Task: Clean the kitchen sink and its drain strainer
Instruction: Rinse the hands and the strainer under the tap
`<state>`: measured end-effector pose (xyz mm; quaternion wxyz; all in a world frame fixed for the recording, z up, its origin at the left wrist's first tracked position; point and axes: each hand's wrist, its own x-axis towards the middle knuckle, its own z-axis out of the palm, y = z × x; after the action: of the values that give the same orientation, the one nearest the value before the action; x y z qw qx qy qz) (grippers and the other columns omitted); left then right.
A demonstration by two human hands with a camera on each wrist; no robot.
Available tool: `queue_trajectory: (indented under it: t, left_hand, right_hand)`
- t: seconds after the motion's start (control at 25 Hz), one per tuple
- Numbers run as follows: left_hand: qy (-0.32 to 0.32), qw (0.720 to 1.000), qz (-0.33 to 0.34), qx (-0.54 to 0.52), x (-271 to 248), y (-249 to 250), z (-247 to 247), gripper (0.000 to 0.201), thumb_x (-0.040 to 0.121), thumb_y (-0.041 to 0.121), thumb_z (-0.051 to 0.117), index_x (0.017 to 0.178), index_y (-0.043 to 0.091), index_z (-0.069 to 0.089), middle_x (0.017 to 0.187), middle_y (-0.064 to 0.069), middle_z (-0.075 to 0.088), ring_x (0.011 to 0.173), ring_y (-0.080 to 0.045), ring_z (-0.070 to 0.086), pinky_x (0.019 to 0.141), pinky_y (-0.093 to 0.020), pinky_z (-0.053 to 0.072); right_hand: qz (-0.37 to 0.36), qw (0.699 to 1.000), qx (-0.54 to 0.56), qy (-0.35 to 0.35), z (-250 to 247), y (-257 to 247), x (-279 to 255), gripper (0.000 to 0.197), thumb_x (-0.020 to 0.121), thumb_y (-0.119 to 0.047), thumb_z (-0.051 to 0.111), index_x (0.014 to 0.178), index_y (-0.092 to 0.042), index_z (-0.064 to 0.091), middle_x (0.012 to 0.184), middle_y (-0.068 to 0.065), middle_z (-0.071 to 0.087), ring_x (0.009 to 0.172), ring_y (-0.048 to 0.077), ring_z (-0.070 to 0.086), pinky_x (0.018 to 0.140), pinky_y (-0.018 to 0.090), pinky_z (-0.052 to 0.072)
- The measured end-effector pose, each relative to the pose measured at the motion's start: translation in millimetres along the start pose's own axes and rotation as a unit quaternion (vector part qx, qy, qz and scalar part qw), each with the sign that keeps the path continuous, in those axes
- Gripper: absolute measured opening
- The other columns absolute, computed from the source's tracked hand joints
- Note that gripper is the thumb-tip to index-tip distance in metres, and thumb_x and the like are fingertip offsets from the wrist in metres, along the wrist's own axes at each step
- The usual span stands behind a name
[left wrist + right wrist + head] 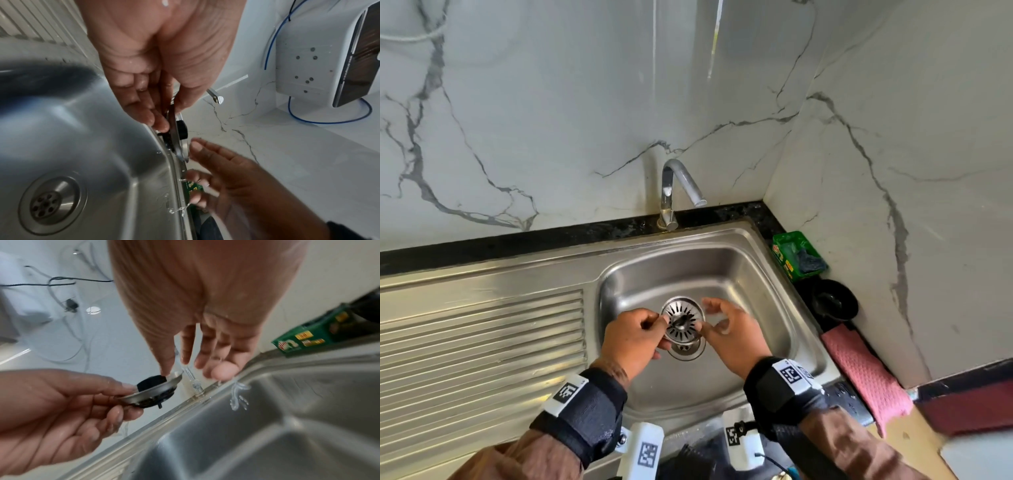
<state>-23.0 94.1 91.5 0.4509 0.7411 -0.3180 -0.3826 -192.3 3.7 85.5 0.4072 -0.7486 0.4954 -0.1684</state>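
Note:
My left hand pinches the left rim of the round steel drain strainer and holds it tilted above the open drain hole of the stainless sink. In the left wrist view the strainer shows edge-on between thumb and fingers. The right wrist view shows the strainer's black rubber underside, with dark grime. My right hand is beside it with fingers spread and loose. Only its thumb tip touches the strainer's right rim. Both hands are wet, and drops fall into the basin.
The faucet stands behind the basin; no stream shows. A green scrubber box, a black bowl and a pink cloth lie along the right counter edge. A ribbed drainboard runs left. A white appliance hangs on the wall.

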Motion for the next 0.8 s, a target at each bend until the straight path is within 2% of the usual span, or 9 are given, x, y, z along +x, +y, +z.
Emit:
queue_trajectory:
  t: [0.04,0.08,0.12,0.2,0.28,0.48,0.64,0.72,0.8]
  left_hand:
    - [0.005,1.000,-0.002,-0.004,0,0,0,0.013,0.093,0.020,0.066,0.084,0.011,0.070,0.068,-0.003,0.074,0.060,-0.014,0.073,0.051,-0.027,0.056]
    - [0.000,1.000,-0.001,-0.005,-1,0,0,0.013,0.092,0.018,0.066,0.083,0.010,0.070,0.067,-0.004,0.074,0.059,-0.015,0.072,0.052,-0.028,0.057]
    - [-0.008,1.000,0.002,-0.003,-2,1,1,0.013,0.092,0.017,0.066,0.082,0.009,0.070,0.066,-0.005,0.073,0.058,-0.016,0.072,0.053,-0.029,0.059]
    - [-0.022,1.000,0.007,-0.002,-6,5,3,0.014,0.090,0.014,0.067,0.079,0.007,0.069,0.063,-0.005,0.073,0.057,-0.018,0.072,0.055,-0.030,0.060]
    - [-0.030,1.000,0.010,-0.003,-8,8,4,0.013,0.089,0.012,0.067,0.078,0.005,0.069,0.062,-0.005,0.072,0.056,-0.018,0.072,0.056,-0.031,0.061]
    - [-0.016,0.999,0.037,0.024,-4,11,10,0.012,0.086,0.013,0.069,0.075,0.010,0.069,0.061,-0.003,0.072,0.053,-0.016,0.071,0.059,-0.035,0.062]
    - [-0.015,1.000,0.023,0.003,-2,10,16,0.009,0.089,0.013,0.068,0.081,0.008,0.068,0.065,-0.004,0.073,0.056,-0.016,0.072,0.064,-0.039,0.062]
    - [-0.034,0.999,0.016,-0.016,1,6,15,0.012,0.086,0.021,0.073,0.091,0.012,0.067,0.074,-0.001,0.075,0.064,-0.017,0.073,0.069,-0.040,0.062]
    - [-0.090,0.995,0.044,0.024,7,-1,9,0.047,0.074,0.036,0.084,0.113,0.025,0.060,0.103,0.014,0.070,0.078,-0.012,0.071,0.075,-0.034,0.060]
  right_hand:
    - [-0.047,0.997,-0.055,0.026,-2,-4,0,0.042,0.085,-0.034,0.072,0.124,-0.038,0.060,0.108,-0.015,0.060,0.078,0.002,0.058,0.073,0.006,0.044]
    - [-0.099,0.990,-0.099,0.022,-3,-8,1,0.041,0.084,-0.034,0.072,0.123,-0.039,0.061,0.110,-0.015,0.056,0.082,0.001,0.055,0.076,0.006,0.041]
    - [-0.150,0.979,-0.137,-0.004,-1,-9,2,0.038,0.084,-0.032,0.070,0.121,-0.038,0.063,0.109,-0.012,0.056,0.088,0.004,0.055,0.080,0.012,0.045]
    - [-0.202,0.958,-0.195,-0.057,5,-12,3,0.029,0.083,-0.028,0.063,0.111,-0.034,0.067,0.103,-0.006,0.061,0.096,0.016,0.057,0.082,0.034,0.053]
    - [-0.196,0.959,-0.198,-0.057,6,-13,4,0.025,0.080,-0.024,0.060,0.102,-0.027,0.072,0.097,-0.001,0.063,0.093,0.022,0.060,0.078,0.041,0.054]
    - [-0.151,0.975,-0.160,-0.003,12,-10,3,0.022,0.076,-0.020,0.058,0.092,-0.018,0.074,0.089,0.003,0.066,0.084,0.025,0.062,0.073,0.035,0.052]
    - [-0.086,0.986,-0.139,0.015,14,-10,11,0.011,0.081,-0.016,0.067,0.091,-0.016,0.072,0.094,0.002,0.067,0.087,0.022,0.062,0.075,0.030,0.050]
    - [-0.102,0.984,-0.145,0.001,10,-8,17,0.012,0.082,-0.017,0.068,0.093,-0.018,0.072,0.095,0.000,0.066,0.088,0.020,0.061,0.077,0.030,0.051]
    - [-0.120,0.984,-0.130,0.014,5,-7,21,0.014,0.081,-0.017,0.071,0.094,-0.018,0.074,0.093,-0.001,0.066,0.083,0.014,0.060,0.077,0.028,0.050]
